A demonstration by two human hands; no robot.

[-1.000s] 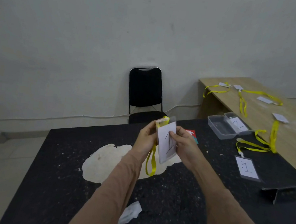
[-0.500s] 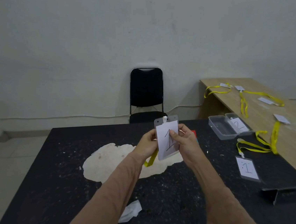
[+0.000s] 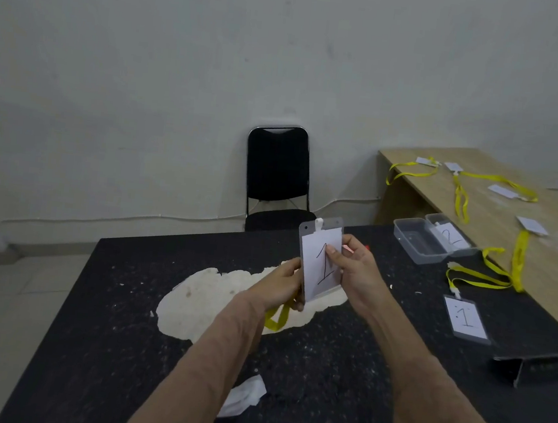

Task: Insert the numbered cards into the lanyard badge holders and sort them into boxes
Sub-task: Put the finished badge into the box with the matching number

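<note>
Black table (image 3: 115,314) bears two clear boxes (image 3: 415,248), a filled badge holder (image 3: 466,319) (marked 1).

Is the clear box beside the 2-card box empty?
Empty: the clear box shows only its bare floor, no card or lanyard inside.

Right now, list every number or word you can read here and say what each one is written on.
"1": on the held card, pinched by the right hand at the badge holder that the left hand grips.
"1": on the flat badge lying on the black table.
"2": on the boxed card in a clear box.
Too small to read: the loose cards on the wooden table.
</note>
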